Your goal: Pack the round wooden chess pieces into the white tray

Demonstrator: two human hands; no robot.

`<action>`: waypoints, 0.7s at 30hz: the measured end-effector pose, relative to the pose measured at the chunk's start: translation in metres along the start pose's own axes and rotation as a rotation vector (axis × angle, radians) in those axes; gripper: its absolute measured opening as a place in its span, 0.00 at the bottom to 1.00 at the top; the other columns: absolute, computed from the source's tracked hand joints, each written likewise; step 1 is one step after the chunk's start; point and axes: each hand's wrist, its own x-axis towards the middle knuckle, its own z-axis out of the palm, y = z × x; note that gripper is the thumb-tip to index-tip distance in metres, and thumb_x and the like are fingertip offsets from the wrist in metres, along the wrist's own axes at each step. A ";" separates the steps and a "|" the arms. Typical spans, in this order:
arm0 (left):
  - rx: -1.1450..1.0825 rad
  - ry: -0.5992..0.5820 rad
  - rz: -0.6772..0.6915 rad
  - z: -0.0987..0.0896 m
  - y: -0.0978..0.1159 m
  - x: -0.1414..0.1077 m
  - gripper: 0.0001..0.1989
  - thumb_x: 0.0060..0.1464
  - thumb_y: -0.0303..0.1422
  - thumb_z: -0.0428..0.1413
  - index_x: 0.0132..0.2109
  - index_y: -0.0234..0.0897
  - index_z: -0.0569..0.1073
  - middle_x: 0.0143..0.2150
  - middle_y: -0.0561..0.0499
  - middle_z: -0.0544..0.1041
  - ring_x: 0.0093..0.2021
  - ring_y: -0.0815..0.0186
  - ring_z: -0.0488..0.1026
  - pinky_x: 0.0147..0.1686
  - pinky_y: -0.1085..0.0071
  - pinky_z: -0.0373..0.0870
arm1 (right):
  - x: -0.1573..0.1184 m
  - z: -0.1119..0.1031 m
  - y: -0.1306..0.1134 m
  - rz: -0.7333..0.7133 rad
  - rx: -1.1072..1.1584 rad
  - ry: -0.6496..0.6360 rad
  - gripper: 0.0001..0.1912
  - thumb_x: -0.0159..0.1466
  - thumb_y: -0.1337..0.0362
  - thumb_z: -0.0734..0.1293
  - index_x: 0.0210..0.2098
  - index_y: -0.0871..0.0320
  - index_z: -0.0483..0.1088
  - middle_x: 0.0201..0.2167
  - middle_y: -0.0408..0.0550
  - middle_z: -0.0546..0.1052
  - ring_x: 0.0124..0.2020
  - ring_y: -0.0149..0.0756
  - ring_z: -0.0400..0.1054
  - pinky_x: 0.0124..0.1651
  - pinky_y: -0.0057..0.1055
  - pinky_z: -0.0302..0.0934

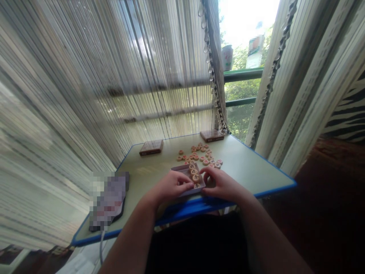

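Observation:
A small open box [180,168] sits near the front edge of the table, with a row of round wooden xiangqi pieces [195,177] along its right side. My left hand [173,184] reaches over the box from the left, its thumb and fingers closed at the nearest xiangqi piece [197,186]. On the other side, my right hand [218,182] is curled with thumb and forefinger against the box's right wall. Beyond the box, several loose xiangqi pieces [195,156] lie scattered, some with red and some with dark characters.
The pale table [248,163] has a blue edge. Two flat brown boxes [151,147] [211,135] lie along its far side. A blurred-out device [111,199] with a white cable [101,245] rests at the left. String curtains [159,68] hang before the window.

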 end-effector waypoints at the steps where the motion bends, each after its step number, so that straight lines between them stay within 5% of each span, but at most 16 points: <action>1: -0.005 -0.001 0.002 0.000 0.000 0.000 0.17 0.52 0.41 0.51 0.36 0.35 0.79 0.32 0.50 0.78 0.31 0.67 0.71 0.33 0.75 0.63 | 0.000 0.000 0.000 -0.001 0.002 0.001 0.22 0.49 0.64 0.69 0.44 0.55 0.65 0.31 0.41 0.73 0.34 0.34 0.66 0.38 0.28 0.58; 21: -0.066 -0.011 -0.042 0.000 0.001 0.000 0.17 0.49 0.41 0.52 0.35 0.33 0.79 0.30 0.49 0.78 0.30 0.66 0.71 0.30 0.75 0.63 | 0.001 0.001 -0.001 -0.008 0.023 0.009 0.20 0.50 0.64 0.69 0.42 0.55 0.66 0.29 0.40 0.72 0.31 0.31 0.66 0.36 0.27 0.58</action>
